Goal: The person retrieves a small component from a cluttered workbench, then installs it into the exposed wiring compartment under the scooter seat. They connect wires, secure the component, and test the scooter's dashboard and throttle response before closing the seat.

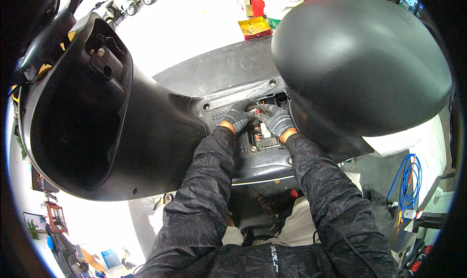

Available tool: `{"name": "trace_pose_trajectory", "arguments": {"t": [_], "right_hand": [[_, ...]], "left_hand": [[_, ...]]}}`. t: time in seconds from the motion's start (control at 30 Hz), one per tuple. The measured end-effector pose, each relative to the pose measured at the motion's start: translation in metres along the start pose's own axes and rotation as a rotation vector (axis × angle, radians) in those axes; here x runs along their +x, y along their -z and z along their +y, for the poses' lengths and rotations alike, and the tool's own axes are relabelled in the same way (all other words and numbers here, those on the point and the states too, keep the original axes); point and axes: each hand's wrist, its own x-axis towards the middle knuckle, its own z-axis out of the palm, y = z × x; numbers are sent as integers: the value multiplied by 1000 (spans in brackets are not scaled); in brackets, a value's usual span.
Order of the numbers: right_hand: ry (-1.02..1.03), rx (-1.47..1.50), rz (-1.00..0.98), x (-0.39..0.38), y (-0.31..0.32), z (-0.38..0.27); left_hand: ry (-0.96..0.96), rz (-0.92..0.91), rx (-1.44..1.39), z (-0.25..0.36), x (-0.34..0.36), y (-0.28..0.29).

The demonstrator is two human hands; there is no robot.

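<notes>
Both my hands meet over an opening in the floorboard [228, 100] of a black scooter. My left hand [237, 116], in a grey knit glove with an orange cuff, has its fingers closed at the far side of the opening. Against it, my right hand [277, 121], gloved the same way, pinches close by. Between the fingertips shows a small red piece [256, 111], perhaps a wire end or connector; its exact kind is hidden by the fingers. Below them in the compartment [266, 143] lie wiring, a white connector [265, 130] and small orange-red parts.
The scooter's front shield [165, 132] rises at left, and its black seat [360, 64] bulks at right. A yellow and red tray [255, 28] lies beyond, beside a white bucket [282, 8]. A coiled blue hose [411, 181] is at far right.
</notes>
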Motion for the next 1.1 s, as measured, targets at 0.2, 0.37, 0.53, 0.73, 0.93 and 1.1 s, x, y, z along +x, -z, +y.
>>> {"name": "trace_pose_trajectory", "arguments": {"t": [0.2,0.37,0.53,0.73,0.93,1.1], "right_hand": [[8,-235,259,5,2,11],[-403,551,103,13,5,19],[-205,646,267,9,1,5],[-241,329,207,12,9,6],[45,-342,82,25,4,43],[-141,-53,116,17,5,36]], "left_hand": [[74,137,107,-6,30,36],[119,192,26,-9,37,42],[426,-12,-500,9,35,52],[383,-153,-394,26,37,55],[522,49,-906,4,43,43],[564,59,-1089,-11,44,45]]}}
